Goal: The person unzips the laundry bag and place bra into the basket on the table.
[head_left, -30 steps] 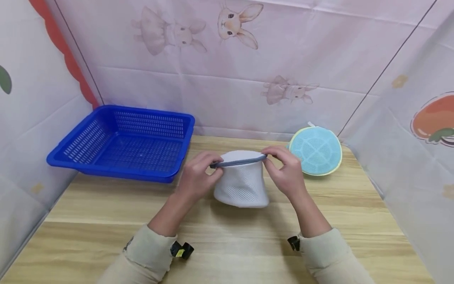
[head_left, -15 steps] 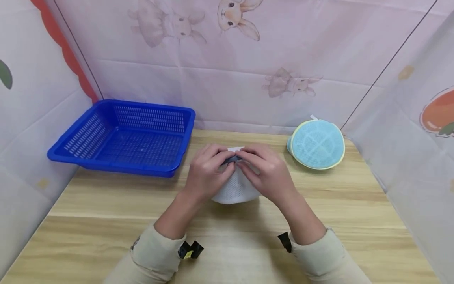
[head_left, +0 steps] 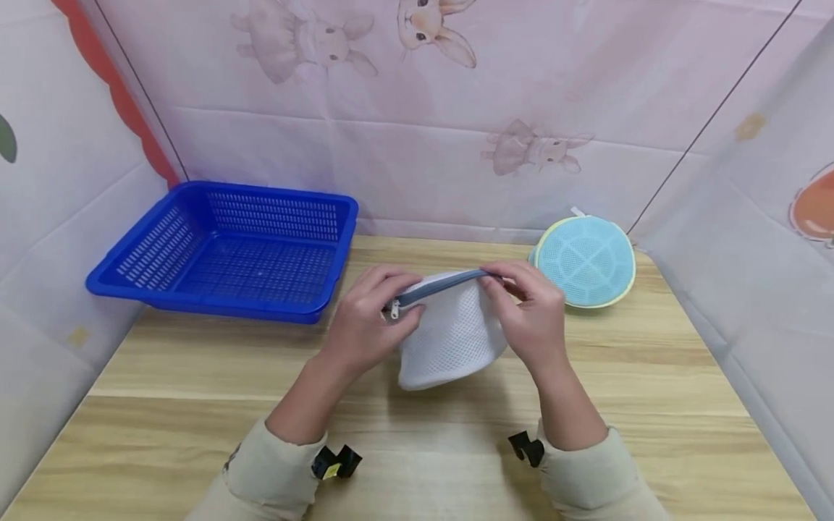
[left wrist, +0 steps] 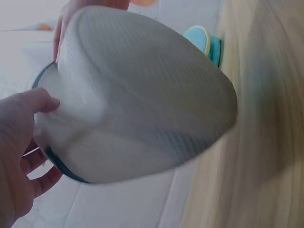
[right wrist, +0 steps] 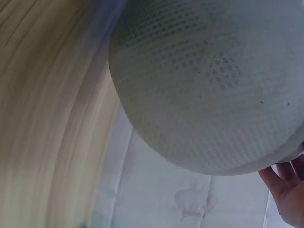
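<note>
A white mesh laundry bag (head_left: pixel 449 340) hangs tilted between my two hands, its grey-blue zipper (head_left: pixel 443 284) sloping up to the right. My left hand (head_left: pixel 365 322) pinches the zipper's left end, where a small metal zipper pull (head_left: pixel 394 310) shows. At the other end, my right hand (head_left: pixel 529 311) grips the top edge between thumb and fingers. The left wrist view shows the bag's pale rounded body (left wrist: pixel 152 85) bulging out from my left thumb. In the right wrist view the bag fills the upper right, hiding most of my right hand (right wrist: pixel 289 197).
A blue plastic basket (head_left: pixel 228 307) stands at the back left, with nothing inside. At the back right, a round light-blue mesh bag (head_left: pixel 585 262) with yellow trim lies near the wall. Printed fabric walls (head_left: pixel 417 166) border the wooden table (head_left: pixel 651 405).
My hands came together at the middle of the zipper, then spread apart again to its ends. The bag now tilts, its right end higher, and the zipper pull shows at the left.
</note>
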`<state>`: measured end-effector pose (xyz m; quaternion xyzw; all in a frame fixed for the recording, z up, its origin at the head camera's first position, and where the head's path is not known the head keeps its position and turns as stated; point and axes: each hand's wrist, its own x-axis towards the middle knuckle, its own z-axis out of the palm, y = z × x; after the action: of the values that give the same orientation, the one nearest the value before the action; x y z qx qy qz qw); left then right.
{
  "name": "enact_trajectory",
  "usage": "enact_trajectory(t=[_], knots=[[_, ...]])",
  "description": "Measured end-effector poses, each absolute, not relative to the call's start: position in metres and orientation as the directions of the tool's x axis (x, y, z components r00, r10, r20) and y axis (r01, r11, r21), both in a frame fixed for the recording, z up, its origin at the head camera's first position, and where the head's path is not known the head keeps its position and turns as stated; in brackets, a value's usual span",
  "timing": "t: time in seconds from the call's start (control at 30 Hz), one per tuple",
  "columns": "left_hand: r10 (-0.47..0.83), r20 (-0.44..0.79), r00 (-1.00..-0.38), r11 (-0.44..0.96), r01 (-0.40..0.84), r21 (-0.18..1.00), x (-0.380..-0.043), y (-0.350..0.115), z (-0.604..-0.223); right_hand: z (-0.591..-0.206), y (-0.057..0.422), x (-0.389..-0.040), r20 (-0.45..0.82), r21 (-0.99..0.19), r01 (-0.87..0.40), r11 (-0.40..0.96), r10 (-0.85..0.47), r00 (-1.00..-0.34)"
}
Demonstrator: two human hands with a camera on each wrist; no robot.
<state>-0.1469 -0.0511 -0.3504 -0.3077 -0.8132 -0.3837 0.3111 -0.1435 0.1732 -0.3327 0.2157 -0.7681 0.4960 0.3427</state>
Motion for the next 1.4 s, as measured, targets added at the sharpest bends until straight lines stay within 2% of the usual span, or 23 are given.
enact_trajectory(t=[0.13, 0.3, 0.4, 0.5, 0.6, 0.73, 0.93, 1.17, 1.4], knots=[[0.261, 0.726, -0.636, 0.502, 0.732, 0.461, -0.147, -0.055, -0.355, -0.335, 0.178, -0.143, 0.659, -0.734, -0.609, 0.301, 0.099, -0.746], [0.207, 0.771, -0.602, 0.459, 0.756, 0.466, -0.147, -0.055, -0.358, -0.335, 0.180, -0.141, 0.611, -0.784, -0.576, 0.230, 0.122, -0.782], [0.166, 0.805, -0.570, 0.436, 0.774, 0.459, -0.148, -0.054, -0.359, -0.330, 0.179, -0.136, 0.589, -0.798, -0.558, 0.226, 0.102, -0.802], [0.139, 0.821, -0.554, 0.428, 0.781, 0.455, -0.147, -0.052, -0.358, -0.327, 0.177, -0.132, 0.589, -0.784, -0.552, 0.282, 0.062, -0.806], [0.129, 0.820, -0.558, 0.423, 0.779, 0.463, -0.147, -0.050, -0.355, -0.330, 0.176, -0.132, 0.642, -0.711, -0.586, 0.389, 0.017, -0.766], [0.136, 0.802, -0.582, 0.444, 0.760, 0.476, -0.144, -0.047, -0.350, -0.334, 0.168, -0.133, 0.744, -0.547, -0.671, 0.501, -0.076, -0.664], [0.151, 0.790, -0.594, 0.500, 0.735, 0.457, -0.139, -0.041, -0.346, -0.333, 0.148, -0.128, 0.811, -0.377, -0.783, 0.495, -0.232, -0.537], [0.201, 0.786, -0.584, 0.534, 0.739, 0.412, -0.134, -0.036, -0.341, -0.333, 0.139, -0.123, 0.841, -0.305, -0.818, 0.487, -0.265, -0.471], [0.217, 0.769, -0.601, 0.542, 0.729, 0.417, -0.132, -0.035, -0.341, -0.336, 0.141, -0.126, 0.858, -0.280, -0.819, 0.501, -0.251, -0.447]])
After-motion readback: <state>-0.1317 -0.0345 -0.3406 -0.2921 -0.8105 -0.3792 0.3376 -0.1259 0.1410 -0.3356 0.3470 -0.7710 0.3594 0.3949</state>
